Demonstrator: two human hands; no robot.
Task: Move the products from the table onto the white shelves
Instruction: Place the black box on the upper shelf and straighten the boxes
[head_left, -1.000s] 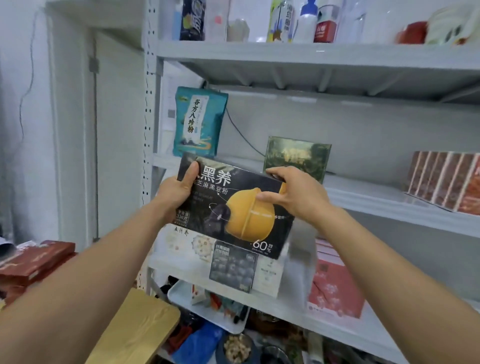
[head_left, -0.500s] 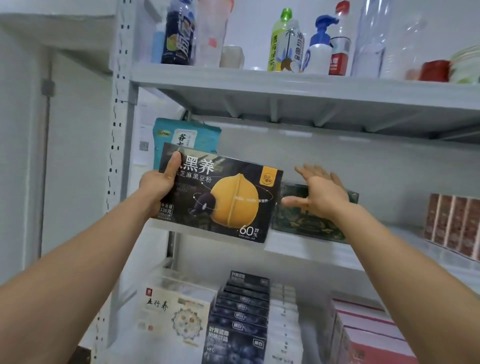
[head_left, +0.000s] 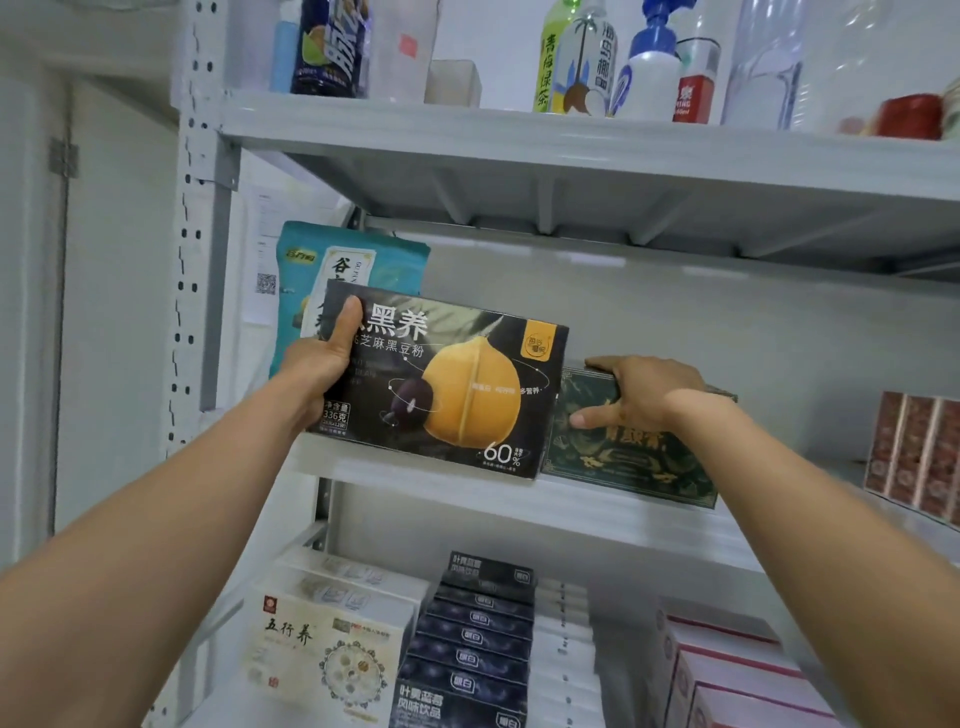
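Observation:
A black box with a big yellow bean picture (head_left: 457, 389) stands upright at the front of the middle white shelf (head_left: 519, 499). My left hand (head_left: 322, 358) grips its left end, thumb across the front. Beside it on the right stands a dark green box with gold print (head_left: 628, 457). My right hand (head_left: 634, 389) grips that green box at its top left corner, fingers over the top edge and thumb on the front. Behind the black box leans a teal pouch (head_left: 358, 260).
The top shelf (head_left: 571, 140) carries bottles and jars. A row of reddish packs (head_left: 914, 457) fills the middle shelf's right end. On the lower shelf lie a white box (head_left: 322, 654), stacked dark boxes (head_left: 467, 639) and pink-white boxes (head_left: 737, 675). A perforated post (head_left: 189, 234) borders the left side.
The black box was lifted from below shelf level up to the middle shelf. My right hand let go of it, reached right and took hold of the green box.

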